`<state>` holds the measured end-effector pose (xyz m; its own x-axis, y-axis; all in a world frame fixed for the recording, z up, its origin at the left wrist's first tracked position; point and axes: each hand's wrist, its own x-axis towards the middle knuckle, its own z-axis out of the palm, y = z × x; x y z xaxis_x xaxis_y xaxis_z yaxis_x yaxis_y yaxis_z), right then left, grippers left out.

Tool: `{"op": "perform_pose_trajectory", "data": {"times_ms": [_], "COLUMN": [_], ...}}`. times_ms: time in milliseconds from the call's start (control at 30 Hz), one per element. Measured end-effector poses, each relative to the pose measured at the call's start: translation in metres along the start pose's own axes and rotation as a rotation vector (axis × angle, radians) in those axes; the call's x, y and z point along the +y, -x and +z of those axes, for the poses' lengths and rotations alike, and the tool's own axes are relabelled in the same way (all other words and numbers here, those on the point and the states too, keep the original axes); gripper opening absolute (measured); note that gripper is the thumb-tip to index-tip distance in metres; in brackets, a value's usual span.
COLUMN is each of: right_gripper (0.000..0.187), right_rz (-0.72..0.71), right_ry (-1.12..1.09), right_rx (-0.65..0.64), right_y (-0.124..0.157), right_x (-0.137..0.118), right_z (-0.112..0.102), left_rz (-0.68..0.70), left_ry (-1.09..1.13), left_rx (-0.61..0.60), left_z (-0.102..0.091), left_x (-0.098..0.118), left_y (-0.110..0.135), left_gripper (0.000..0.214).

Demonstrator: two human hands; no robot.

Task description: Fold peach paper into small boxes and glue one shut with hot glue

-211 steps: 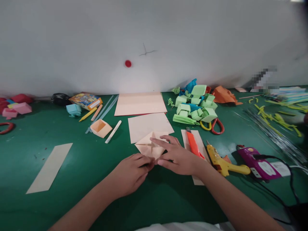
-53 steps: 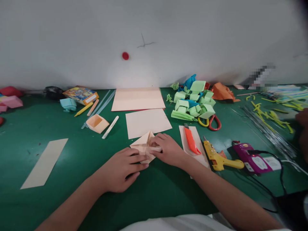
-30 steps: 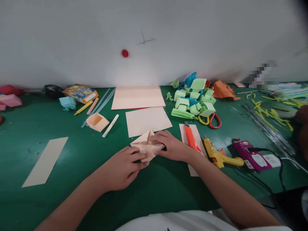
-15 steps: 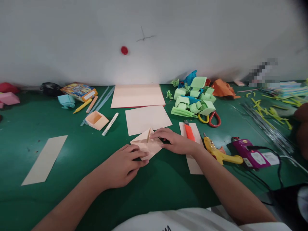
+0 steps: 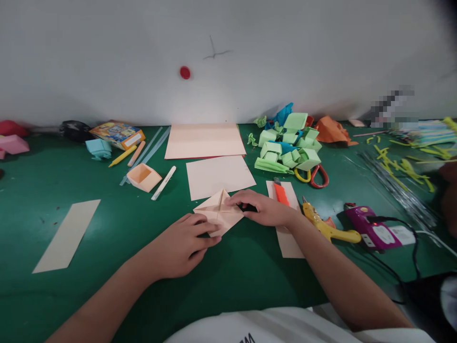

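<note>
Folded peach paper lies on a green worktop, directly between a person's two bare hands, with both touching it. The left hand comes in from its left and near side, fingers spread and flat on its near-left part, not gripping. The right hand reaches its right side with fingers loosely curved; the index tip rests on top, near the far right edge, and the thumb sits apart at the right corner. So the paper is to the right of the left fingers and to the left of the right fingers, neither hand clearly nearer. It is roughly diamond-shaped, with no strong long axis; a crease runs from its far corner towards its middle.

Just beyond the folded paper is a flat pale sheet, and farther beyond, a larger peach sheet. To its left, past a white pen, stands an open peach paper box. To its right, an orange cutter lies on a paper strip, then a yellow glue gun. Beyond it, to the right, are pale green folded pieces.
</note>
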<state>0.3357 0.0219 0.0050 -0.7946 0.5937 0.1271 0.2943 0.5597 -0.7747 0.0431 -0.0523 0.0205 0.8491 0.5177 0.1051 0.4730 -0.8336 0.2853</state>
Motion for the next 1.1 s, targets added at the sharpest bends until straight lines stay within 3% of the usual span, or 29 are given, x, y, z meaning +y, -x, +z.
{"op": "perform_pose_trajectory", "data": {"times_ms": [733, 1100], "right_gripper": [0.054, 0.058], "right_rz": [0.122, 0.061], "right_ry": [0.007, 0.084], "right_rx": [-0.004, -0.034], "right_y": [-0.0037, -0.0032], "right_x": [-0.0015, -0.0036], "right_z": [-0.0003, -0.0022], "left_rz": [-0.003, 0.01], "left_ry": [0.031, 0.068], "left_rx": [0.013, 0.063], "left_z": [0.0008, 0.0038], "left_x": [-0.0005, -0.0058], "left_y": [0.0011, 0.0002], "left_gripper": [0.04, 0.037]}}
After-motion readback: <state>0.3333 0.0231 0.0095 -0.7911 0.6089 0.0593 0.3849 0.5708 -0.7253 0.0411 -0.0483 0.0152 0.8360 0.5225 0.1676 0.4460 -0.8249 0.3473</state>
